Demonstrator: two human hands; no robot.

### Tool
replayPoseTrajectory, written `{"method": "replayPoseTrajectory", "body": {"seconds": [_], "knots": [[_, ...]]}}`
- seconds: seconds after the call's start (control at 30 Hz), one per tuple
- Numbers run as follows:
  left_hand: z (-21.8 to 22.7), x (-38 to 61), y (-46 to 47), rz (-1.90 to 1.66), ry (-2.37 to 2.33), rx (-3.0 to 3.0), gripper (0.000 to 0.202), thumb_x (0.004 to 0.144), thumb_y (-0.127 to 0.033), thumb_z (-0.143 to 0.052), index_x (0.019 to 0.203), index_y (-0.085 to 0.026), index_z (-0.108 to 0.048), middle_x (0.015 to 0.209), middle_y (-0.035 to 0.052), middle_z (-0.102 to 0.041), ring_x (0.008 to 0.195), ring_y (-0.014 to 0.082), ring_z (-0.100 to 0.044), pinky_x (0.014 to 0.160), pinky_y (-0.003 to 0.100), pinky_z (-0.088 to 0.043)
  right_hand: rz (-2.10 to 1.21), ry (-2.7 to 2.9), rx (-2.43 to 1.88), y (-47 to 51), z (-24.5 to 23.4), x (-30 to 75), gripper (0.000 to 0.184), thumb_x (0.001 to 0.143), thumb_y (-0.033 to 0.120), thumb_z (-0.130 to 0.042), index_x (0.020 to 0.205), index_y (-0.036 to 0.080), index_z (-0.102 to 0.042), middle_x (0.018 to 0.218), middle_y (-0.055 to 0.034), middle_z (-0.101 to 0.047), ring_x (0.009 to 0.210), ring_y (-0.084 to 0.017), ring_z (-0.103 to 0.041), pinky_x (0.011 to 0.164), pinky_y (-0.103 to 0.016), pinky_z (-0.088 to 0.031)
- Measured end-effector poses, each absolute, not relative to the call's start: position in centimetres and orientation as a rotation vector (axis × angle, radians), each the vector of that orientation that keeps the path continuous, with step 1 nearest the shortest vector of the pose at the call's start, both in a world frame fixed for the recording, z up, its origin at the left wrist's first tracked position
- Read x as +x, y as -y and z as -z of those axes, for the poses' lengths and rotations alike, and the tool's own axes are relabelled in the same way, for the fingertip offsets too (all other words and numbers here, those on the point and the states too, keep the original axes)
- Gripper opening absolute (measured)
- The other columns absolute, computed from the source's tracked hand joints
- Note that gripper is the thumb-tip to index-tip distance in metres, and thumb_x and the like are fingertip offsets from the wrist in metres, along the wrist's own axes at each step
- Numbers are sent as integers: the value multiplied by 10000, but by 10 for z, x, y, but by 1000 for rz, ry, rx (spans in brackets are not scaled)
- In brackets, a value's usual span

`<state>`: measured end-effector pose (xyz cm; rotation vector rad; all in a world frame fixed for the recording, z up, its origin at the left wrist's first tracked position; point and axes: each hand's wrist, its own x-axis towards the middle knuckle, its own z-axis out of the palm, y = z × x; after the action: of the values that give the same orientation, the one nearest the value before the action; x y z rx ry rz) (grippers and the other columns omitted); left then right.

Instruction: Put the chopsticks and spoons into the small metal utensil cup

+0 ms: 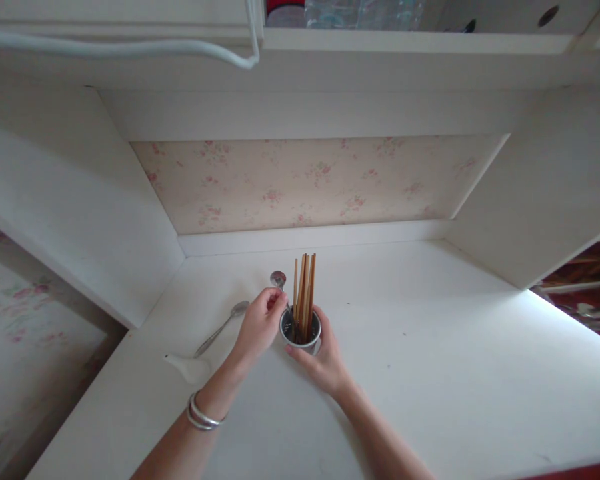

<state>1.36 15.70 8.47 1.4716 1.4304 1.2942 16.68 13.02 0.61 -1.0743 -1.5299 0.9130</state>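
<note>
My left hand (261, 325) pinches the handle of a metal spoon (278, 279). The spoon's bowl points up and its lower end reaches into a round utensil holder (283, 331). Several wooden chopsticks (305, 297) stand upright in that holder. Wrapped round the holder's right side is my right hand (325, 360). Left of my left hand, a second metal spoon (220, 333) lies on the white counter. Close to its handle end is a white ceramic spoon (187, 365), partly hidden behind my left forearm.
The white counter (430, 373) runs between side panels, with a floral-papered wall (320, 180) behind it. Overhead is a cabinet shelf holding clear plastic packs (363, 13). A white cable (180, 47) hangs at the upper left.
</note>
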Motion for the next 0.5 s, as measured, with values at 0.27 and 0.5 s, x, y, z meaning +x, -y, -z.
{"method": "replayPoseTrajectory", "body": {"seconds": [0.27, 0.5], "knots": [[-73, 23, -154, -1316, -1480, 1289, 320, 795, -459, -641, 879, -157, -704, 856, 66, -730, 805, 192, -654, 745, 280, -476, -912, 1537, -1085, -130, -8, 167, 844, 702, 348, -792, 1402, 283, -325, 1378, -100, -517, 1267, -300, -498, 1070, -502, -388], [-65, 31, -150, -1360, -1501, 1214, 241, 786, -402, -662, 834, -169, -702, 852, 44, -713, 818, 176, -645, 758, 269, -476, -994, 1490, -1032, -131, -11, 166, 825, 694, 269, -787, 1391, 313, -347, 1387, -70, -520, 1278, -279, -495, 1083, -461, -389]]}}
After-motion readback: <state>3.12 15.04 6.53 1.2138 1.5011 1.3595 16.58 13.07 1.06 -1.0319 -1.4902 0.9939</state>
